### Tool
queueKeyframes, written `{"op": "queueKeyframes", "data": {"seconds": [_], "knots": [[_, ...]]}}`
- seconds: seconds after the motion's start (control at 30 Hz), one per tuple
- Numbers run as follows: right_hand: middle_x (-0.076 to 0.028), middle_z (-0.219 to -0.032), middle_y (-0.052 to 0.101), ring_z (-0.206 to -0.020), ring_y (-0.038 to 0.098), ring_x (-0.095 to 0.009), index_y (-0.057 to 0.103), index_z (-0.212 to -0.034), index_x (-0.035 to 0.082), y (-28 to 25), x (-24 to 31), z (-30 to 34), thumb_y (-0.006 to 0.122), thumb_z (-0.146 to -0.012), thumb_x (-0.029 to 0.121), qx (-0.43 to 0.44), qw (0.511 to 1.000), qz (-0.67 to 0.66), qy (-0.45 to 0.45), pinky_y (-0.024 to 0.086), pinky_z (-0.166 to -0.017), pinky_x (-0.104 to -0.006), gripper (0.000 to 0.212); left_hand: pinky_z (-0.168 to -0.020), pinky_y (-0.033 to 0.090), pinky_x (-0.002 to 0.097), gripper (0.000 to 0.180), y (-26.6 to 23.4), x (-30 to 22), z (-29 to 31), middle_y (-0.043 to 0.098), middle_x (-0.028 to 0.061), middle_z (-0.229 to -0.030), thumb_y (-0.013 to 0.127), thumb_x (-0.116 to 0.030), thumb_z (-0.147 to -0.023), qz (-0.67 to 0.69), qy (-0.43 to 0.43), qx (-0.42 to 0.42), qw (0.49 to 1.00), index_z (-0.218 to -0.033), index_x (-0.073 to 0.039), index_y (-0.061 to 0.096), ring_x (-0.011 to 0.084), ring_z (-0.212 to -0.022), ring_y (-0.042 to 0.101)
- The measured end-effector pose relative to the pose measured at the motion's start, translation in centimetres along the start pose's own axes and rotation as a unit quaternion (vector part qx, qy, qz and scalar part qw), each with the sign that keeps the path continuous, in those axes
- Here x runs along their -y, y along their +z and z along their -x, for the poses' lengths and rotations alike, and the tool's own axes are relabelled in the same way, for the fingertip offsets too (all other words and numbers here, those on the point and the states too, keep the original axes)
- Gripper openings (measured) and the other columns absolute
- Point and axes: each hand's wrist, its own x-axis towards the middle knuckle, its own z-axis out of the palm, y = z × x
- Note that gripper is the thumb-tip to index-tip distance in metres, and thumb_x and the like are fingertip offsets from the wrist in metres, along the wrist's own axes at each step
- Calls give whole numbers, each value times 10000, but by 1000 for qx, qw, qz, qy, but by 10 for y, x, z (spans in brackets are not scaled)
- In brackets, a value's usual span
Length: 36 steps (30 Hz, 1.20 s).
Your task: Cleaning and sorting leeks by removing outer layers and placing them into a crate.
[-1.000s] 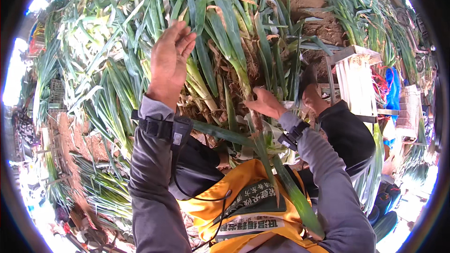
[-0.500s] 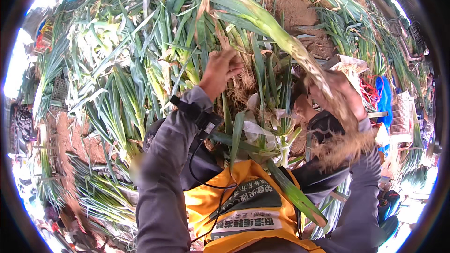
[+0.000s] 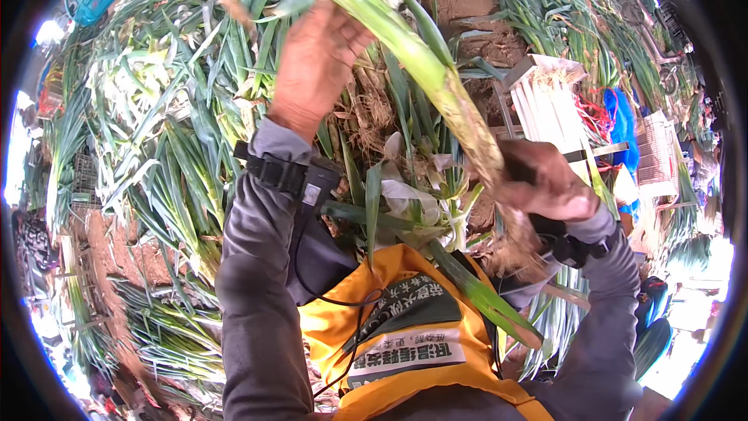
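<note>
My right hand (image 3: 549,179) is closed round the lower end of a large green onion (image 3: 425,66). Its pale, dirt-streaked stalk slants up to the left, and its brown roots hang blurred below the hand. Beside the upper leaves is my left hand (image 3: 315,62), fingers stretched out and their tips close against the stalk. A leaf crosses in front of that hand, so I cannot tell whether they touch. Beneath both hands stand more green onions with bushy roots (image 3: 370,101). A cut green leaf (image 3: 487,308) lies across my yellow apron (image 3: 366,320).
Heaped green onions (image 3: 179,78) spread across the left and far side. A metal holder with white strips (image 3: 549,101) stands at the right, near red string (image 3: 596,129), blue cloth (image 3: 621,136) and a pale crate (image 3: 657,156). A teal basket (image 3: 93,0) is far left.
My left hand has moved up and away, to the green onion's leaves. The green onion has shifted up and left, and my right hand now shows closed round its lower end.
</note>
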Motion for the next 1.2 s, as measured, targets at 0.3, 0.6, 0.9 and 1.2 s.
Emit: {"op": "queueKeyframes", "data": {"seconds": [0.3,0.6,0.9,1.2], "knots": [[-207,-865,616,-758,636,-309,559,-1120,-74,91,-28,-101,731,-843,251,-21,997,67,-19,493,-673,-381,460,-995,461,378,361,-64,-9,12,597,70,-1254,543,-290,-985,84,35,-119,989,-1252,-46,534,223,-1123,575],[-237,-912,634,-815,650,-373,583,-1123,-67,130,-27,-148,707,-849,344,41,994,105,6,490,-718,-446,510,-1051,406,426,433,-114,-14,23,582,88,-1278,605,-320,-951,131,46,-165,976,-1286,-59,525,261,-1156,549],[-145,-794,653,-623,638,-187,612,-956,-56,131,-18,-233,666,-904,359,-157,987,-14,15,513,-571,-315,422,-979,463,449,343,-131,-6,15,630,60,-1147,609,-265,-955,97,15,-169,981,-1234,-76,545,240,-1089,582],[-76,-702,608,-509,555,-161,624,-930,47,145,-102,-94,615,-921,210,-69,997,15,-18,431,-476,-317,163,-953,489,439,328,-165,-59,11,629,81,-1150,529,-313,-994,76,65,-195,976,-1215,-72,537,239,-1069,594]]}}
